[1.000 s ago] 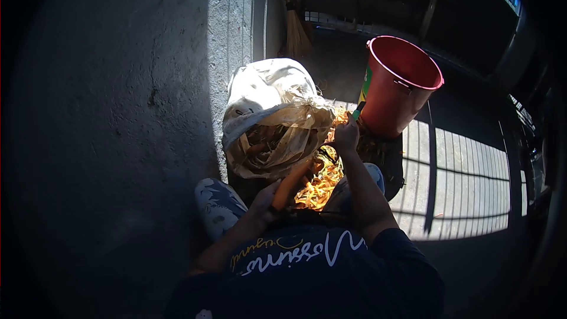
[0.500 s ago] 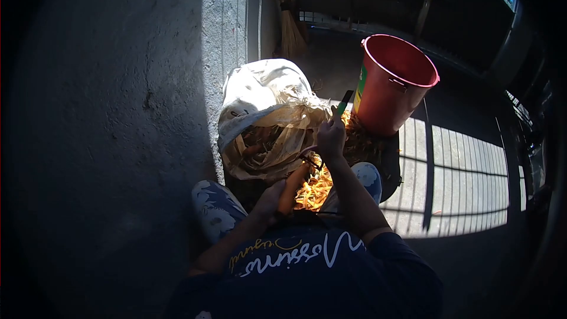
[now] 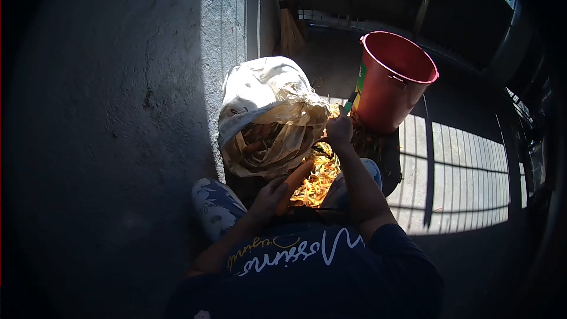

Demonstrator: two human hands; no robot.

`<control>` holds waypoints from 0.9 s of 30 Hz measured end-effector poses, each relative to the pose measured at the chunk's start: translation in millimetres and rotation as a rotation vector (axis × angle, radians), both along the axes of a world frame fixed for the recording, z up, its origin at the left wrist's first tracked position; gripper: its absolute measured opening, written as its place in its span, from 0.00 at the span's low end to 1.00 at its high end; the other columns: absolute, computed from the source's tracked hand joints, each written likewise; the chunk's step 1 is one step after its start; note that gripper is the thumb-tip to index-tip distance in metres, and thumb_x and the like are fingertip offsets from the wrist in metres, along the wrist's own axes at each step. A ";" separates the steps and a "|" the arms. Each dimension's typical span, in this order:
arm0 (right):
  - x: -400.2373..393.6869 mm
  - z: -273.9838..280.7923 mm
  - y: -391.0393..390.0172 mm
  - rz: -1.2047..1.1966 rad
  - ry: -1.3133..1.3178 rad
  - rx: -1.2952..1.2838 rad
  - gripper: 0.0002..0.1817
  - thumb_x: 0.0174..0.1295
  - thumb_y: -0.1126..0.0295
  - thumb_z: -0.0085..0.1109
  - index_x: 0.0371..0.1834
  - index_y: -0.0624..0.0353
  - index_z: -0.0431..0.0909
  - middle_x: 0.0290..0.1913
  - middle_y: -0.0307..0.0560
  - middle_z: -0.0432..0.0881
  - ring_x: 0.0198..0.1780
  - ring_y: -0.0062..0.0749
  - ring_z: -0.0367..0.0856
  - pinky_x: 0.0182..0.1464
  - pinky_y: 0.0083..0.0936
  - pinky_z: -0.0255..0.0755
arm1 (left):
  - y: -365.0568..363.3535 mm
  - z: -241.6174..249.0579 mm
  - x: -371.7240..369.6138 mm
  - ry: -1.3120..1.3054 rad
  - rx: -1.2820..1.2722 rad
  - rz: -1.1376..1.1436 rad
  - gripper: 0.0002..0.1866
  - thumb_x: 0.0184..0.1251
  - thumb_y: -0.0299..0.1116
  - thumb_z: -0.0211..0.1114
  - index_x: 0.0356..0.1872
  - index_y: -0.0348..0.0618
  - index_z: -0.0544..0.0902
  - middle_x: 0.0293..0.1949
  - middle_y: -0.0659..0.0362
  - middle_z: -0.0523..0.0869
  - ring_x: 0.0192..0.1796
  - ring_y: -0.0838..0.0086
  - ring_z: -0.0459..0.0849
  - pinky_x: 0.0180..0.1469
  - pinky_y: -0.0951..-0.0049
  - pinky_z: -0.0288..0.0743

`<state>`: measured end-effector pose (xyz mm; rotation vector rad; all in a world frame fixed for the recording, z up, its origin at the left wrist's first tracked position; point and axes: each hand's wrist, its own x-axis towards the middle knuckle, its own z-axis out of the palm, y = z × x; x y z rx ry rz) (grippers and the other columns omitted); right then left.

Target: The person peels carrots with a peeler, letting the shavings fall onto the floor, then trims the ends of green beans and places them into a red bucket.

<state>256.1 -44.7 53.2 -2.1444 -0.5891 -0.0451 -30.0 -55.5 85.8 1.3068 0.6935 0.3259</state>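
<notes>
My left hand is wrapped round the lower end of a long orange carrot, its tip slanting up and away from me. My right hand grips a peeler by its green and black handle, which sticks out past the far side of the fist. The peeler's blade is hard to make out below the hand; it stands apart from the carrot. Bright orange peelings lie heaped between my knees under both hands. Left of the heap, a white woven sack gapes toward me, with carrots inside.
A red bucket stands beyond my right hand. Beneath the peelings, a dark tray edge shows by my right knee. A rough wall runs along the left, with a broom in the far corner. Barred sunlight falls on the right-hand floor.
My right hand with the peeler has moved slightly right and down, and the peeler's head has come away from the carrot. The left hand keeps its hold on the carrot.
</notes>
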 end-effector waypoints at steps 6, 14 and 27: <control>-32.1 26.2 -7.4 0.138 0.172 0.268 0.27 0.48 0.71 0.49 0.55 0.65 0.67 0.33 0.59 0.78 0.34 0.41 0.79 0.40 0.31 0.71 | 33.1 -20.6 6.6 -0.248 -0.870 0.116 0.19 0.69 0.44 0.42 0.44 0.38 0.71 0.29 0.54 0.80 0.26 0.68 0.80 0.29 0.71 0.77; -121.0 55.8 -11.7 0.438 0.247 0.397 0.27 0.49 0.72 0.52 0.57 0.63 0.66 0.30 0.45 0.71 0.29 0.26 0.69 0.35 0.22 0.67 | 39.5 -36.4 40.3 -0.287 -0.974 0.061 0.19 0.68 0.45 0.38 0.46 0.45 0.72 0.36 0.57 0.80 0.36 0.67 0.81 0.33 0.67 0.79; -92.4 45.4 -3.5 0.340 0.175 0.273 0.26 0.48 0.73 0.50 0.55 0.61 0.69 0.26 0.52 0.74 0.26 0.35 0.74 0.32 0.30 0.69 | 17.6 -7.6 29.0 -0.173 -0.864 0.098 0.18 0.68 0.42 0.40 0.47 0.40 0.69 0.32 0.56 0.78 0.26 0.70 0.80 0.22 0.73 0.78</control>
